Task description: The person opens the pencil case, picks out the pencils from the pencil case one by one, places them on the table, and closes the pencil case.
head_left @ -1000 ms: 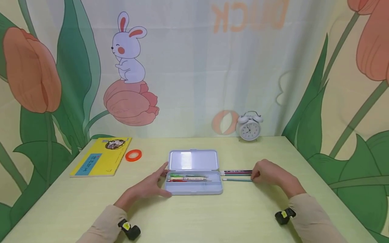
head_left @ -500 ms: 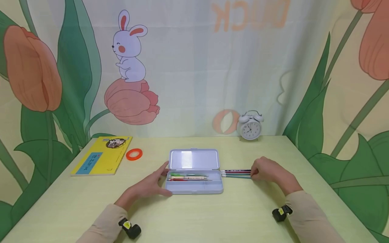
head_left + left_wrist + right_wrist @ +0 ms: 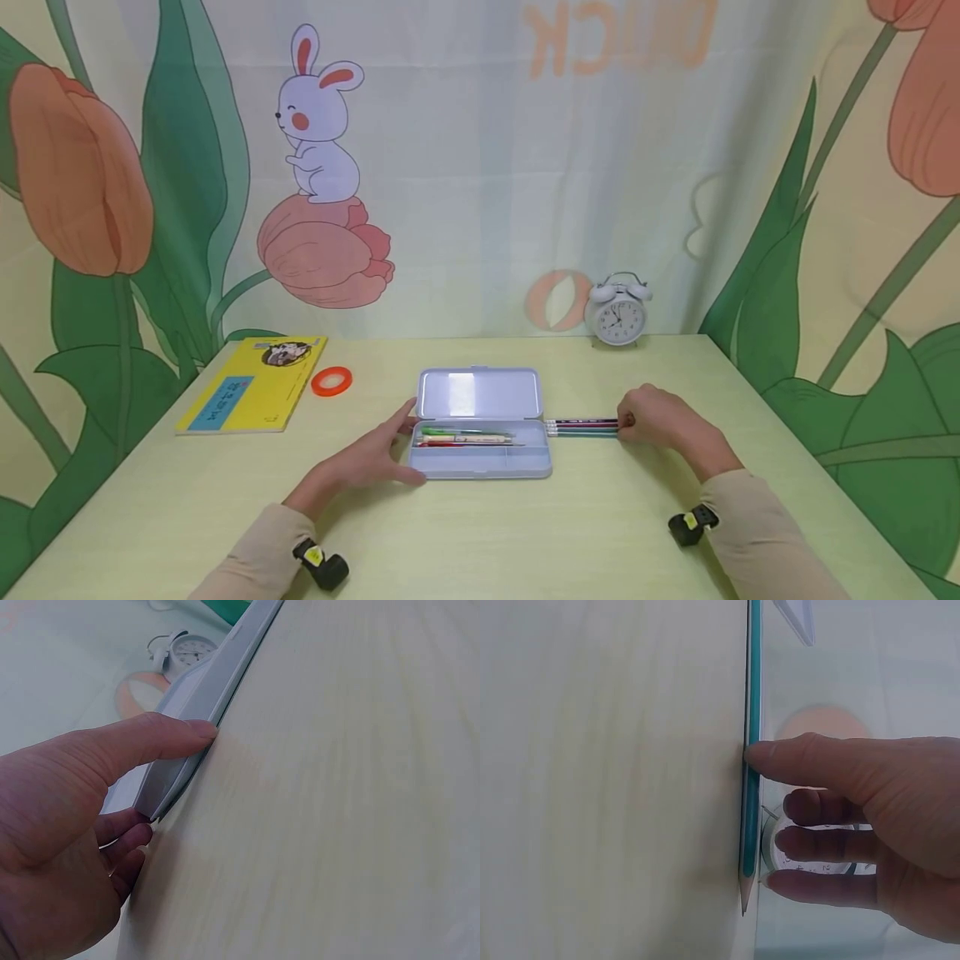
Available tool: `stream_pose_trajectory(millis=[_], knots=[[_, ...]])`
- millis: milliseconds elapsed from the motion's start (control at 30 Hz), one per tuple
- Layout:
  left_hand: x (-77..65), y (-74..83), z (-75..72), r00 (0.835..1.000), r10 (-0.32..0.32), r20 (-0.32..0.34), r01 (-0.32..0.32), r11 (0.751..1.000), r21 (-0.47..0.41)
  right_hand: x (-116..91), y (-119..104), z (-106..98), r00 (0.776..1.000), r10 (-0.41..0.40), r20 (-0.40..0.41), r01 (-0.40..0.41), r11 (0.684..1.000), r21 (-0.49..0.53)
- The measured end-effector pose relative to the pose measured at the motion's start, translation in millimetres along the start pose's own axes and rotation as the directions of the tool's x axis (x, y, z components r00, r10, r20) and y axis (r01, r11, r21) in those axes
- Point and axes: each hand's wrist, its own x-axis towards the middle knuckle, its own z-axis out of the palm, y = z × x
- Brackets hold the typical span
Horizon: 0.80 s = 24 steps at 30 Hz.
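Observation:
A pale lilac pencil case [image 3: 465, 461] lies open on the table, its lid [image 3: 438, 396] tipped back. My left hand [image 3: 367, 458] holds its left end, the thumb on the front edge [image 3: 232, 660] and the other fingers round the far corner. Inside lie a green pen [image 3: 442, 432], a whitish pen [image 3: 480, 438] and a red pen [image 3: 457, 445]. Right of the case, several pencils [image 3: 581, 427] lie side by side, eraser ends toward it. My right hand [image 3: 667, 421] grips them near their points, its thumb against the teal pencil [image 3: 754, 697]; its fingers are on the far side.
A yellow book [image 3: 251, 387] and an orange-red ring of tape [image 3: 332, 381] lie at the left of the table. A white alarm clock [image 3: 618, 321] stands at the back right, before a printed curtain [image 3: 465, 208].
My right hand has moved slightly away from me and left, bringing the teal pencil up against the others. The left hand keeps its hold on the pencil case.

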Motion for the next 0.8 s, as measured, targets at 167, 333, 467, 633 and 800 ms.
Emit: stream_pose_trajectory(millis=[167, 333, 467, 633, 800], knots=[[0.7, -1.8, 0.5, 1.0, 0.001, -0.001, -0.001, 1.0, -0.011, 1.0, -2.2, -1.3, 1.0, 0.01, 0.007, -0.01, 1.0, 0.002], [1.0, -2.0, 0.6, 1.0, -0.009, -0.006, 0.009, 1.0, -0.002, 0.7, -2.9, -1.4, 1.0, 0.005, 0.007, -0.005, 1.0, 0.002], [1.0, -0.9, 0.6, 1.0, -0.009, -0.007, 0.009, 1.0, 0.002, 1.1, -2.6, -1.4, 1.0, -0.007, 0.0, 0.007, 1.0, 0.003], [0.5, -0.6, 0.8, 1.0, -0.001, -0.007, 0.001, 1.0, -0.003, 1.8, -1.2, -0.9, 1.0, -0.022, 0.008, 0.022, 1.0, 0.017], [0.6, -1.8, 0.6, 1.0, 0.007, -0.001, -0.007, 1.0, -0.013, 1.4, -1.1, 0.4, 0.999, -0.021, 0.027, 0.02, 0.999, 0.035]])
